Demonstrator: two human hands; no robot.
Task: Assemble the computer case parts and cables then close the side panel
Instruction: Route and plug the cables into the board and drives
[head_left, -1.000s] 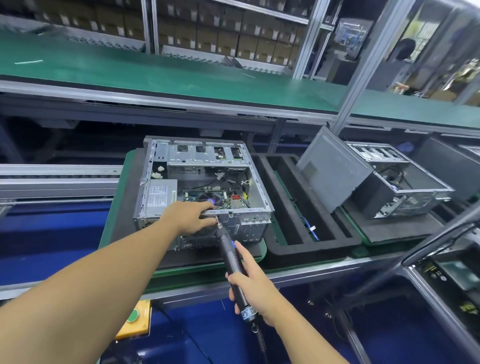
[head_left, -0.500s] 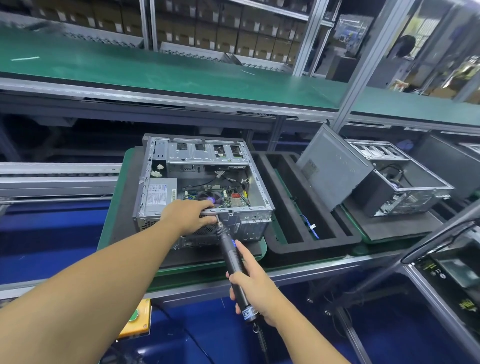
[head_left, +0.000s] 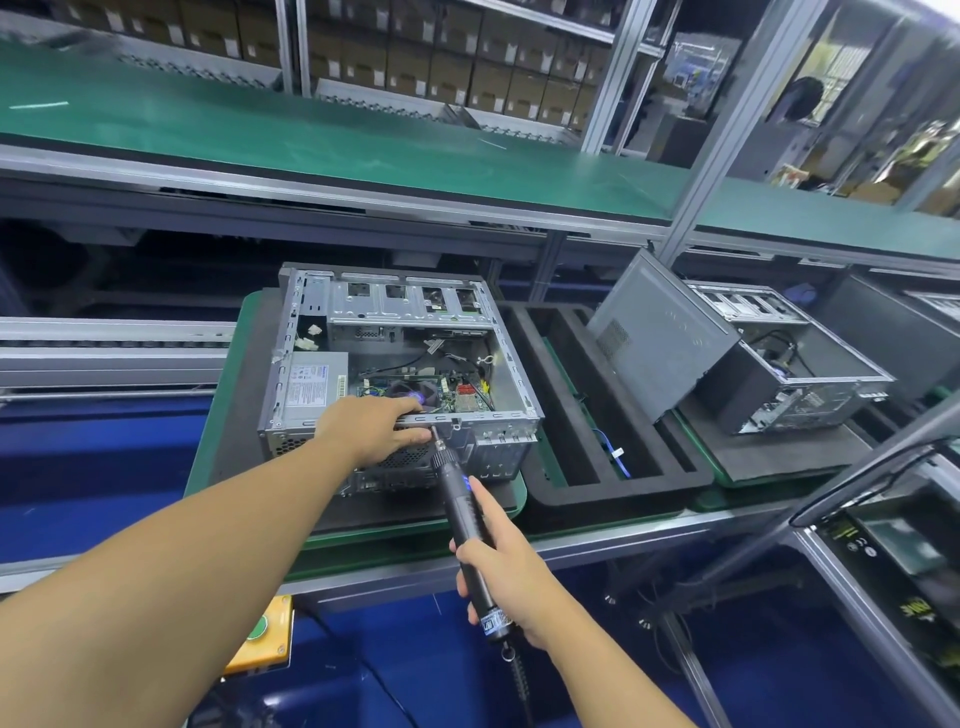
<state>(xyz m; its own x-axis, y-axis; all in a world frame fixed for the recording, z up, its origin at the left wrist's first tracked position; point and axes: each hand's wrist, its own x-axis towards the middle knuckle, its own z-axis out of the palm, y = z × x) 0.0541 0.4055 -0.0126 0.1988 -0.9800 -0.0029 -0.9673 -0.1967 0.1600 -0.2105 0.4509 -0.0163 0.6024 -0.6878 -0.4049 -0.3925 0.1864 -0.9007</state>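
Bright, even overhead light; wide-angle bending and blur toward the edges.

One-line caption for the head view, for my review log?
Left hand grips the open computer case at its near rim while the right hand holds an electric screwdriver tip against that rim.

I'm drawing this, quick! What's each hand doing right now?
Left hand: closed, gripping the near rim of the case.
Right hand: closed around the screwdriver, tip at that rim.

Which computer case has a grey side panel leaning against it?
The case on the right, just beyond the black foam tray; the left case has none.
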